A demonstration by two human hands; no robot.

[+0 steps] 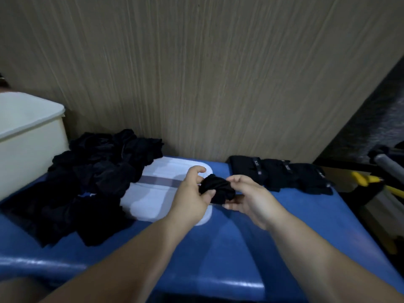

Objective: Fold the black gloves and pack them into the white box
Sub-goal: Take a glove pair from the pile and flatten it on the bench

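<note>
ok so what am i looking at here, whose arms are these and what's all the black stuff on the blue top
There is no machine here. The one picture comes from a camera worn on a person's head, looking down at their own bare arms. The left hand and right hand together hold one bunched black glove over the edge of a flat white panel that lies on the blue surface. On the left lies a loose pile of black gloves, beside the white box. On the right, near the wall, sits a neat row of folded gloves.
</note>
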